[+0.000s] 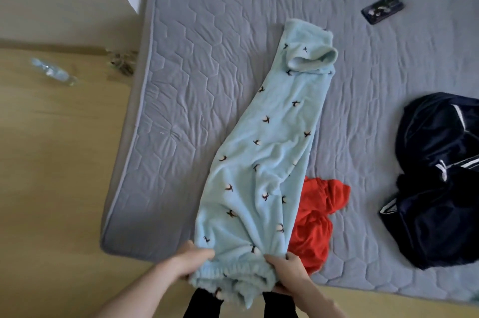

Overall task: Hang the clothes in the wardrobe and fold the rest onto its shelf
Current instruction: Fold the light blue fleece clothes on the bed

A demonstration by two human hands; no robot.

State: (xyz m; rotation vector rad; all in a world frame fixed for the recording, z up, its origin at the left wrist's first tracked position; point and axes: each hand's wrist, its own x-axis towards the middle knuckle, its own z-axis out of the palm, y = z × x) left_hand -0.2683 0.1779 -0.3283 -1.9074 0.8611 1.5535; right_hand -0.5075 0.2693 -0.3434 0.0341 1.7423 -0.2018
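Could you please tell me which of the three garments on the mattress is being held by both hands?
The light blue fleece trousers; the red garment and the navy one lie untouched.

Soft, even daylight with faint shadows; wide-angle bending at the edges (bottle [53, 72] on the floor blurred), slight overall softness.

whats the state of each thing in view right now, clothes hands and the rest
light blue fleece trousers: stretched out lengthwise on the mattress, waistband gripped, far cuff turned over
left hand: grips the waistband's left end
right hand: grips the waistband's right end
red garment: crumpled, partly under the trousers
dark navy garment: in a loose heap
phone: lying flat on the mattress
plastic bottle: on its side on the floor
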